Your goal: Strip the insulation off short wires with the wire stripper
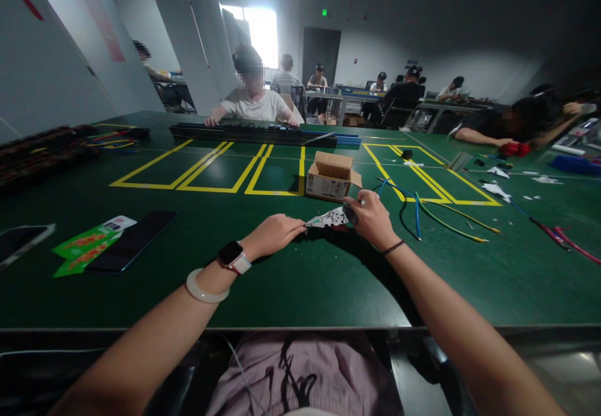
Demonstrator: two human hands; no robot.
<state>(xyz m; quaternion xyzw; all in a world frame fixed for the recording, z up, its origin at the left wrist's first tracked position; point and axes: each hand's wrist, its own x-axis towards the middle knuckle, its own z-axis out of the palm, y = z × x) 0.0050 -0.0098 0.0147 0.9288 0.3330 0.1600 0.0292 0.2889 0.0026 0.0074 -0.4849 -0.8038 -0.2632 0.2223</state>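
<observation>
My left hand [277,234], with a watch and a pale bangle at its wrist, has its fingers pinched together at the narrow left tip of a silvery flat piece [328,218]. Dark round spots and some red along the lower edge mark that piece; its kind is unclear. My right hand [373,218] is closed around a dark small object [350,214] at the wider right end of the piece. Just behind both hands stands an open cardboard box [323,187] with its flaps up. Its inside bottom is hidden.
Blue and green-yellow wires [439,218] lie right of my right hand. On the left are a dark phone [136,240], a green packet [89,244] and another device [23,240]. Long dark rails [244,133] lie across the table's far side, before a seated person [256,99].
</observation>
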